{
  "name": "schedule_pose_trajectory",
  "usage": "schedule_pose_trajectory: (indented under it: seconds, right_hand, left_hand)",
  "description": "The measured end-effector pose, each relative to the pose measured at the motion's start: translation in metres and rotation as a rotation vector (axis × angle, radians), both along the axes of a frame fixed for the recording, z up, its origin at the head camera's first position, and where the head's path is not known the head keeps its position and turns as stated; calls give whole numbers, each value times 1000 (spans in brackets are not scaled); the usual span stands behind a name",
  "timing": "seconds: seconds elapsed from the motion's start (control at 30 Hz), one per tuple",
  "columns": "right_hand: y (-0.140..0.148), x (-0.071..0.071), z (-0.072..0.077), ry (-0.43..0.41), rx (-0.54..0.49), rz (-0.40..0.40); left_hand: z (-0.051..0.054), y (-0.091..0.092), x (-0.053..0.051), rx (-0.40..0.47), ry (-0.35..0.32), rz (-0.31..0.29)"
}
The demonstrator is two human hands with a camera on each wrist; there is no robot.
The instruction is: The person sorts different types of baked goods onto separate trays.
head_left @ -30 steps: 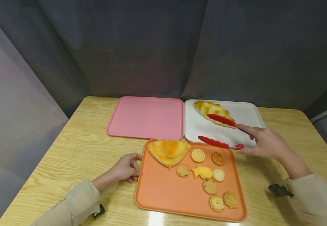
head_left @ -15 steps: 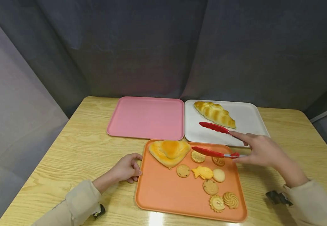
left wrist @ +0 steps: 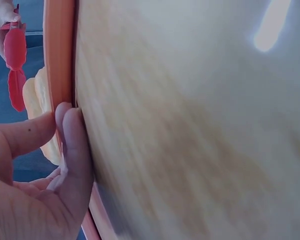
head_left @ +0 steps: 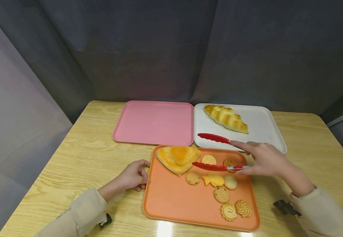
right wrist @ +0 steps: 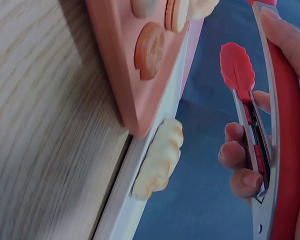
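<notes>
My right hand (head_left: 267,159) holds red-tipped metal tongs (head_left: 214,167), spread apart with nothing between the tips. They hover over the upper part of the orange tray (head_left: 174,202) and the near edge of the white tray (head_left: 263,128). Below them are a round dotted cracker (head_left: 208,160) and a pretzel-like cookie (head_left: 228,162), partly covered. A triangular bread (head_left: 178,158) lies at the tray's far left corner. With thumb and fingers, my left hand (left wrist: 45,170) pinches the orange tray's left rim. A braided bread (head_left: 226,118) rests on the white tray.
A pink tray (head_left: 156,121) stands at the back left, beside the white one. Several more cookies lie on the orange tray, among them a fish-shaped one (head_left: 214,180) and a swirl cookie (head_left: 243,208). A dark curtain (head_left: 147,49) hangs behind the table.
My right hand has brought the spread tongs leftward and nearer, away from the braided bread and over the orange tray's far edge. The left hand stays at the rim.
</notes>
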State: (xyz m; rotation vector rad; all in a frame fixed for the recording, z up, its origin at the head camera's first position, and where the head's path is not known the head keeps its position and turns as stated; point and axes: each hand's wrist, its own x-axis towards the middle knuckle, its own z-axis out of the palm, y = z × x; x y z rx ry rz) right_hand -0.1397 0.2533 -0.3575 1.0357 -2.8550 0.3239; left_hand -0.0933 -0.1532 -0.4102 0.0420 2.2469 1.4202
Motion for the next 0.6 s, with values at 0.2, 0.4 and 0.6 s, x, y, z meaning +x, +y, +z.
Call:
schedule_pose_trajectory:
  seconds: [0.2,0.4,0.6]
  right_hand:
    - [-10,2,3,-51,28,10]
    - [-19,2,3,-60,37,49]
    - [-28,0,2,-79,55,73]
  left_hand:
    - [1,0,0,-3,6,0]
    - [0,0,0,-6,3,3]
    - [0,0,0,-2,-6,10]
